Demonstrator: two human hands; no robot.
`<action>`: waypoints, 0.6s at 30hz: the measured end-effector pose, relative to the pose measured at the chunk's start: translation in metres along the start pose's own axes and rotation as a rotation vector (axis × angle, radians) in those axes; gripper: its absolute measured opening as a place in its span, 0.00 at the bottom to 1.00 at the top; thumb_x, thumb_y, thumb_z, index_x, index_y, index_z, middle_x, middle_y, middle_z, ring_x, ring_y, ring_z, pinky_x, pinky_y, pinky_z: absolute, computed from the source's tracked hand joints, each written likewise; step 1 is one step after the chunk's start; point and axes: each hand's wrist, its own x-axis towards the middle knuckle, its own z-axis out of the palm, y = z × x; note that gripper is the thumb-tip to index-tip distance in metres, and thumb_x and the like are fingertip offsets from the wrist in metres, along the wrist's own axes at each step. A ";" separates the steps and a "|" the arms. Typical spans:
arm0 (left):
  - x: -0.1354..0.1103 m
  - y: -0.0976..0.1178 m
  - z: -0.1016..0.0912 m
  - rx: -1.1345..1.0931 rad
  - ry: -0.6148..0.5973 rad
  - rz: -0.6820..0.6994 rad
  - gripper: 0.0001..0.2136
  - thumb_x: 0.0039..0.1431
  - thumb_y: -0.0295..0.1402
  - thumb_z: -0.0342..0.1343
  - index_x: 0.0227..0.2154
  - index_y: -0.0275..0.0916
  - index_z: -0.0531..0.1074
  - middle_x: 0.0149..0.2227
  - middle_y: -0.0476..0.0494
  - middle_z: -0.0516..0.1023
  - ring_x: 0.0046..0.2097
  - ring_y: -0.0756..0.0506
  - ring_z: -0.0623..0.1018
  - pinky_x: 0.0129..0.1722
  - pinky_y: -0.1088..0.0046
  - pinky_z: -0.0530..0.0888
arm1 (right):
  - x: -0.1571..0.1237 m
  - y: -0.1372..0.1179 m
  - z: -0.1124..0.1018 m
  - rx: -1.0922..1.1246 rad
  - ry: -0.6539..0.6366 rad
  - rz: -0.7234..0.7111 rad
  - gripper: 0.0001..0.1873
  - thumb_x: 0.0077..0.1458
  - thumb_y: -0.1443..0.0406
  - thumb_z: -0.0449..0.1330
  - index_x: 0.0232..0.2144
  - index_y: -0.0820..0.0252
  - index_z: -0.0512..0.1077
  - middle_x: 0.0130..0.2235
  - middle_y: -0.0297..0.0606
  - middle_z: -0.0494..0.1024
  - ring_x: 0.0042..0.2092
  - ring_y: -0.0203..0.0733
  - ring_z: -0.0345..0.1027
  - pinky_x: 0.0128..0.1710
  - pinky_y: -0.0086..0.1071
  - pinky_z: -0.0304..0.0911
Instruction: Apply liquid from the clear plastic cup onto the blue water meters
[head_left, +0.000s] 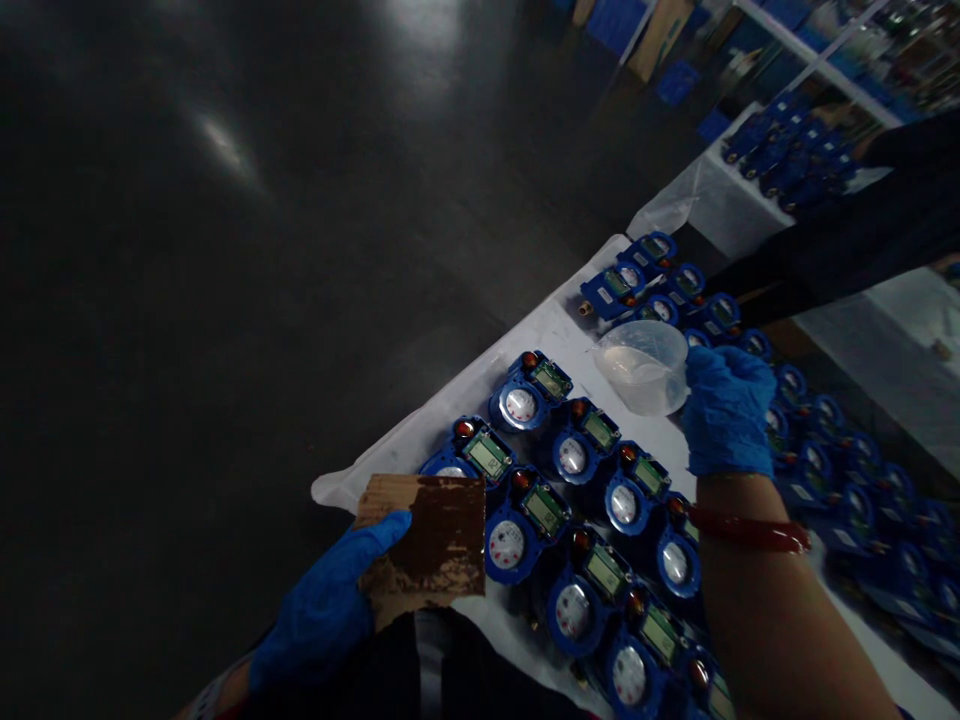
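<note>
Left hand [322, 605], blue glove, sits low in view near the person's body, fingers clamped on a piece of cardboard [427, 545]. Thumb lies across the top face, other fingers under it & hidden. Cardboard is roughly square, brown, worn, pale smears along its lower edge; held flat just off the near-left corner of the table, overlapping the edge of one meter.

Right hand [724, 410], also blue glove, w/ a red bangle [746, 530] at the wrist, is out over the middle of the table. Fingers closed on the rim of a clear plastic cup [643, 367]; cup tilted, mouth facing left, a bit of clear liquid inside. Cup hangs above the bare white strip btwn two groups of meters, not touching them.

Table [450, 400] has a white cover. Blue water meters [574, 455] lie on it in tight rows, each w/ a round white dial, small greenish screen, red-orange cap. More run off toward the far right & behind the cup.

Far right: a dark sleeve [847, 250] of another person reaches across. Behind it, a 2nd white-covered table [720, 205] w/ more blue meters. Floor [262, 200] left of all this is dark & glossy.
</note>
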 end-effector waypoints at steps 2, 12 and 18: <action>0.004 -0.004 -0.001 -0.009 0.010 0.001 0.23 0.41 0.40 0.71 0.45 0.46 0.84 0.50 0.45 0.90 0.52 0.27 0.88 0.55 0.45 0.86 | 0.000 -0.001 -0.001 0.010 0.034 0.016 0.17 0.35 0.53 0.66 0.20 0.55 0.65 0.20 0.25 0.65 0.26 0.33 0.56 0.27 0.31 0.58; 0.011 -0.024 0.001 0.032 0.070 -0.010 0.19 0.50 0.43 0.63 0.45 0.50 0.86 0.52 0.50 0.90 0.58 0.28 0.86 0.66 0.42 0.76 | -0.009 -0.013 -0.006 -0.077 0.033 -0.026 0.14 0.37 0.54 0.63 0.17 0.55 0.65 0.19 0.27 0.63 0.24 0.32 0.54 0.25 0.31 0.51; 0.015 -0.017 -0.006 0.098 -0.066 0.093 0.25 0.38 0.38 0.71 0.45 0.54 0.87 0.54 0.54 0.89 0.59 0.27 0.85 0.66 0.48 0.76 | -0.008 -0.007 -0.010 -0.074 0.026 -0.025 0.16 0.35 0.51 0.63 0.18 0.54 0.65 0.19 0.27 0.63 0.23 0.32 0.54 0.24 0.31 0.51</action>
